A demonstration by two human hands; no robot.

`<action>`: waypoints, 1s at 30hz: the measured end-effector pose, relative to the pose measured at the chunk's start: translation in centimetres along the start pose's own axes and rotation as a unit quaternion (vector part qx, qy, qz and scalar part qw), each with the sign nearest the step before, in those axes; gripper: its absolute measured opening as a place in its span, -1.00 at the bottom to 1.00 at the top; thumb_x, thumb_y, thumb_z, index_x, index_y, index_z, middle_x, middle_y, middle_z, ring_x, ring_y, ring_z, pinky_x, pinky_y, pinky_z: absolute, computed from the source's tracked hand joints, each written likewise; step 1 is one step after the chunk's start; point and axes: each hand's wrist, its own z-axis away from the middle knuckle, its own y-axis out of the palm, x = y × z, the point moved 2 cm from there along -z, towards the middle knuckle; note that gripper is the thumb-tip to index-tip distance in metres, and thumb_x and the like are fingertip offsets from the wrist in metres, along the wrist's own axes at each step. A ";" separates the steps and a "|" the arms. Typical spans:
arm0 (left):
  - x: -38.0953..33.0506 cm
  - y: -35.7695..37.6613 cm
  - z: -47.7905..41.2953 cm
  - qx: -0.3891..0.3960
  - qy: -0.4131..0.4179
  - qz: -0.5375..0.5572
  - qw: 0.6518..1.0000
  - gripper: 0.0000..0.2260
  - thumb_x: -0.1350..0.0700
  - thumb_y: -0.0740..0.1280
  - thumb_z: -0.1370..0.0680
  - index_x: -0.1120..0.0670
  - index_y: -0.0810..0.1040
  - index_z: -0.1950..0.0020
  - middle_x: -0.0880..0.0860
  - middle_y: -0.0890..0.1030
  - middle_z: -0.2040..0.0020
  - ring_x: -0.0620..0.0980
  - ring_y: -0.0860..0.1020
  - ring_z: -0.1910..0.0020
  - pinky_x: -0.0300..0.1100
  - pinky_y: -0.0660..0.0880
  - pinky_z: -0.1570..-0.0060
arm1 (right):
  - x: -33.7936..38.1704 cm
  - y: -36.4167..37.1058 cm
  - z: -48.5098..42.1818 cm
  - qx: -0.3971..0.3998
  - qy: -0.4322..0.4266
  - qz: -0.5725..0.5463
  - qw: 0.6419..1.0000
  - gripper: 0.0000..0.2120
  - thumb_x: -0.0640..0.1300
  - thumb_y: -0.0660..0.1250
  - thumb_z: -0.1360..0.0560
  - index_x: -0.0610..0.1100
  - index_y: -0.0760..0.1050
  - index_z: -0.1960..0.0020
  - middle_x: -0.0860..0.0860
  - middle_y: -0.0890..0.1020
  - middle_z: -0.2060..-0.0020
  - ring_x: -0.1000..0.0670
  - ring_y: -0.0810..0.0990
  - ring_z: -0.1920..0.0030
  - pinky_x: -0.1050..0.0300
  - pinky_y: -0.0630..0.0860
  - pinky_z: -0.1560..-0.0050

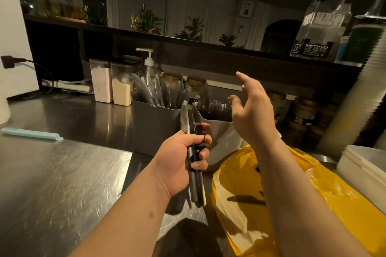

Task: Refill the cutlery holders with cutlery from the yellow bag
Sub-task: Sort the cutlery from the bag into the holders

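Note:
My left hand (183, 152) grips a bundle of black plastic knives (193, 177), blades pointing up, in front of the holders. A grey cutlery holder (154, 123) stands behind it, filled with several black knives. To its right a white cutlery holder (221, 137) holds several black forks. My right hand (250, 110) hovers open above the white holder, fingers spread and holding nothing. The yellow bag (313, 200) lies on the counter at the lower right, under my right forearm, with dark cutlery showing through the plastic.
The steel counter (62, 173) carries a light blue clip (31, 134) at the left, two powder canisters (112, 87), a pump bottle (149, 67) and jars (302, 115) at the back. Stacked white cups (359, 98) and white lids (363, 165) sit at the right.

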 end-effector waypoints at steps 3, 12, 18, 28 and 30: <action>0.0 0.2 0.1 0.000 -0.003 -0.004 1.000 -0.78 0.28 0.16 -0.62 0.15 0.53 -0.18 0.11 0.54 0.22 -0.03 0.41 0.38 -0.26 0.28 0.49 | 1.1 0.3 0.1 0.052 -0.089 0.011 0.995 -0.42 -0.17 0.29 -0.62 -0.02 0.20 -0.59 0.06 0.24 -0.58 0.14 0.16 -0.52 0.17 0.25 -0.45; -0.1 0.7 0.8 0.044 -0.004 -0.030 0.999 -0.73 0.26 0.16 -0.65 0.11 0.56 -0.28 0.12 0.63 0.14 0.02 0.54 0.29 -0.17 0.47 0.36 | 2.1 -0.1 0.2 0.027 -0.056 0.011 0.998 -0.77 -0.04 0.27 -0.63 -0.11 0.66 -0.10 -0.03 0.65 -0.06 0.00 0.51 -0.16 0.06 0.46 -0.14; -0.3 0.9 1.0 0.045 0.038 -0.066 0.996 -0.66 0.30 0.09 -0.67 0.08 0.43 -0.40 0.13 0.59 0.12 -0.05 0.47 0.43 -0.22 0.44 0.43 | 4.4 -1.9 0.7 0.364 0.148 -0.113 0.913 -0.66 0.20 0.40 -0.48 -0.07 0.70 0.04 0.02 0.65 0.31 0.06 0.55 0.27 0.22 0.43 0.31; -0.7 1.3 1.6 0.093 0.039 -0.051 0.994 -0.52 0.36 0.02 -0.65 -0.04 0.44 -0.43 0.24 0.68 -0.14 0.24 0.70 -0.02 0.03 0.66 0.17 | 3.2 -0.9 1.1 0.393 0.174 -0.324 0.843 -0.86 -0.30 0.43 -0.50 -0.26 0.68 -0.04 -0.21 0.73 0.09 -0.15 0.74 0.07 0.06 0.67 0.04; -0.6 1.2 1.6 0.084 0.040 -0.048 0.995 -0.54 0.34 0.03 -0.66 -0.05 0.46 -0.41 0.21 0.69 -0.15 0.25 0.69 -0.07 0.12 0.67 0.08 | 3.1 -0.9 1.1 0.384 0.179 -0.326 0.845 -0.84 -0.27 0.46 -0.46 -0.25 0.69 -0.04 -0.21 0.73 0.08 -0.18 0.74 0.06 0.02 0.67 0.01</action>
